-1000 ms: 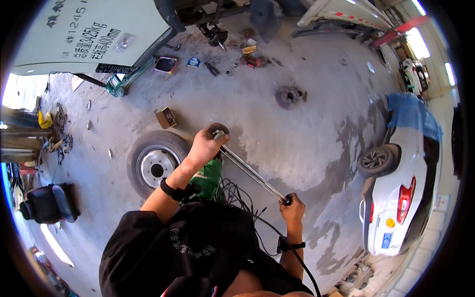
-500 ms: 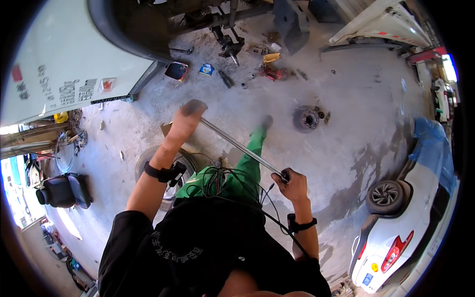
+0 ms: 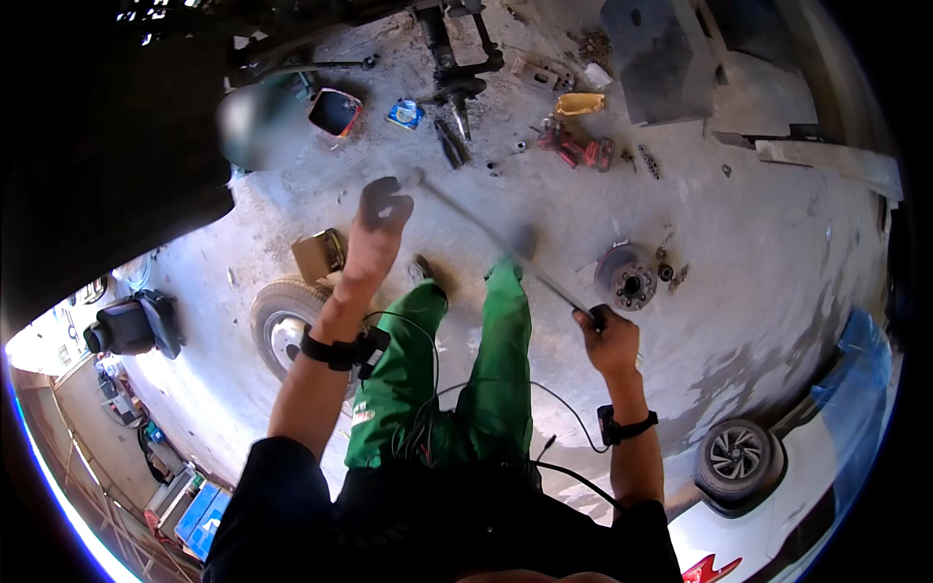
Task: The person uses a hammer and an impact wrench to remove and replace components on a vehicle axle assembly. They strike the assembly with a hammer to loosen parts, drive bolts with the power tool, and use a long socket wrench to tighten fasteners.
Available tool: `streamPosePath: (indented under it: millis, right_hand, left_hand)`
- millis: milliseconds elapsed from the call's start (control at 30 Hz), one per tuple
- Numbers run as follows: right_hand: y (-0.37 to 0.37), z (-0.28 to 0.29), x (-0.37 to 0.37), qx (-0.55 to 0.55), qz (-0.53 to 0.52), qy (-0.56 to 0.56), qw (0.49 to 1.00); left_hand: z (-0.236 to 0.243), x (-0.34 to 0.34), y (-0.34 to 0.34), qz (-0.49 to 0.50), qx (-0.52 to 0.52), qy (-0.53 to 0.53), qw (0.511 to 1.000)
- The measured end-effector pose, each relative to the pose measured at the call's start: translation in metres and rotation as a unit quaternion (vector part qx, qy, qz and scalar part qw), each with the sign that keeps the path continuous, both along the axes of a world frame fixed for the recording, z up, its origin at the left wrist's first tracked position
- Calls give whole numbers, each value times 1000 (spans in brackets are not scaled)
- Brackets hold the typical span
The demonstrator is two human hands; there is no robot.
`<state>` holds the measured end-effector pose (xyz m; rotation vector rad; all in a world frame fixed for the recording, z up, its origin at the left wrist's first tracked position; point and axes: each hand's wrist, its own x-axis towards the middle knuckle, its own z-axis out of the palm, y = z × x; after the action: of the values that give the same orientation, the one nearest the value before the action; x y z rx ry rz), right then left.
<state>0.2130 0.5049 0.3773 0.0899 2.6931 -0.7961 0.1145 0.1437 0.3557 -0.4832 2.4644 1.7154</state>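
My right hand (image 3: 614, 340) is closed round the black end of a long metal wrench bar (image 3: 505, 245), which slants up and to the left over the floor. Its far end is blurred and sits close to my left hand (image 3: 383, 209). The left fingers look dark and curl loosely, apart from the thumb, with nothing between them. Below the bar show my green-trousered legs. To the right of the bar lies a round wheel hub (image 3: 627, 277) with bolt holes, small round parts beside it.
Ahead, an axle spindle (image 3: 457, 92) hangs under a dark vehicle body (image 3: 107, 165). Near it lie a black tray (image 3: 335, 112), a blue packet (image 3: 405, 115) and a red power tool (image 3: 578, 149). A wheel (image 3: 282, 325) and an opened carton (image 3: 316, 257) lie left; a white car (image 3: 777, 505) stands right.
My left hand has come off the bar, which my right hand alone now holds. My view has shifted forward under the vehicle, and the right hand has moved slightly right.
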Motion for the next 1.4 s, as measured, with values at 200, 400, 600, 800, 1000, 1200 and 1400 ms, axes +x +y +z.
streamPosePath:
  millis: [200, 400, 600, 800, 1000, 1200, 1400]
  right_hand:
    - [28, -118, -102, 130, -36, 104, 985]
    - [25, -236, -189, 48, -85, 132, 986]
    - [24, -330, -245, -37, -132, 85, 987]
    - [58, -366, -274, -119, -156, 46, 980]
    - [60, -361, -289, -89, -104, 26, 990]
    - [76, -361, -312, -54, -50, 34, 997]
    - [89, -350, -330, 23, -1, 16, 1000]
  left_hand:
    - [-130, 0, 51, 84, 94, -116, 985]
    - [-262, -7, 74, 14, 50, -156, 986]
    - [-358, -16, 65, -236, -124, -50, 962]
    - [-367, -52, 44, -342, -99, 2, 935]
    - [-368, -103, 61, -352, -67, 109, 927]
    - [-349, -80, 84, -396, -53, 148, 905]
    - [-341, -70, 79, -420, -59, 153, 893]
